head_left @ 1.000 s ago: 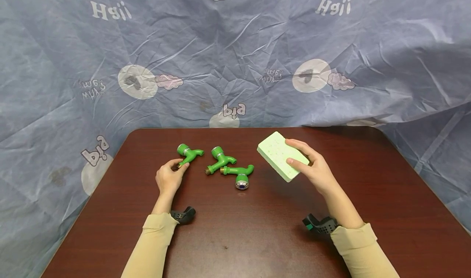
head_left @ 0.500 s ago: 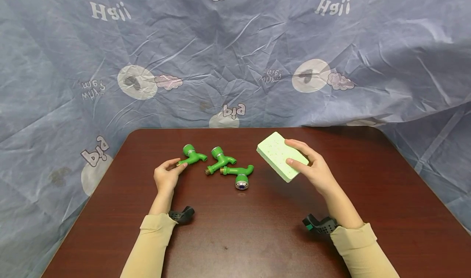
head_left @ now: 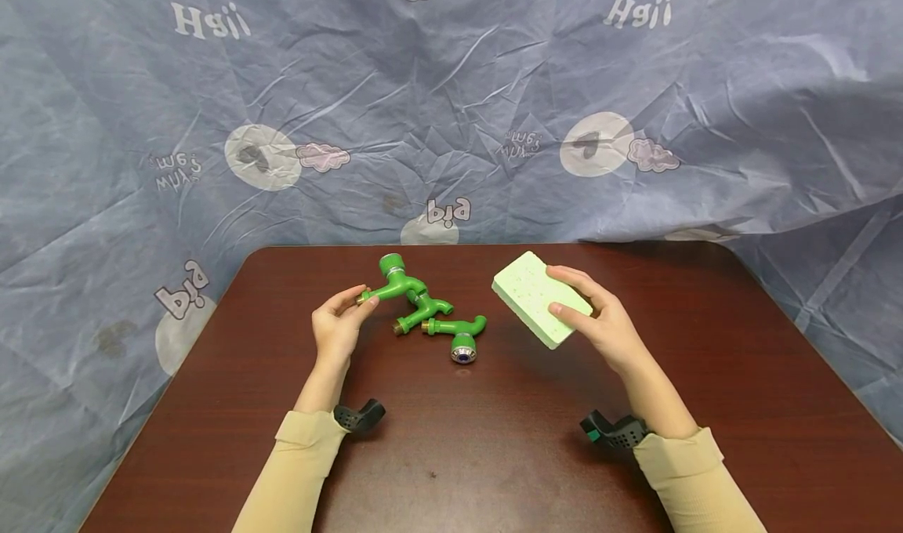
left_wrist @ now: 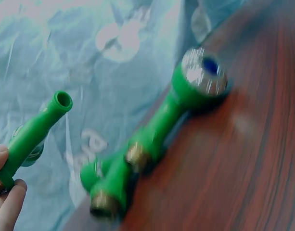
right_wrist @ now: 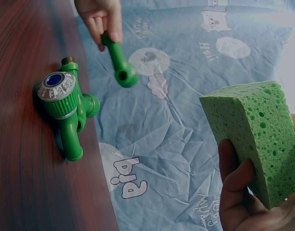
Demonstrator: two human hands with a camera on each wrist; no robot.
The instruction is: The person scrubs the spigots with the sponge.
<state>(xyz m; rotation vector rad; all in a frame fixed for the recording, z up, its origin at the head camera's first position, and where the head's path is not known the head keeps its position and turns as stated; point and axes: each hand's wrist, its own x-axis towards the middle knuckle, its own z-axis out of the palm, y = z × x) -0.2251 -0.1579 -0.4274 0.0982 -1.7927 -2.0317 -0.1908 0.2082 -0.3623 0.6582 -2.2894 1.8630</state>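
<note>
My left hand (head_left: 337, 328) pinches a green faucet (head_left: 397, 284) by its brass-threaded end, and the wrist views show it held up off the table. Seen from the head, its spout overlaps a second green faucet (head_left: 426, 308) lying on the wood. Just right of that one lies a third green faucet (head_left: 462, 339), its silver-capped knob toward me. My right hand (head_left: 605, 323) grips a light green sponge (head_left: 539, 298) between thumb and fingers, tilted above the table. Pores cover the sponge (right_wrist: 267, 130) in the right wrist view.
A dark red-brown wooden table (head_left: 451, 455) lies under both hands. Behind its far edge hangs a wrinkled blue-grey printed cloth (head_left: 395, 110). Each wrist wears a black strap mount, the left mount (head_left: 360, 415) and the right mount (head_left: 614, 431).
My left hand first shifted slightly left, then moved right and up with its faucet, which now overlaps the middle one in the head view. The right hand and sponge stay nearly still.
</note>
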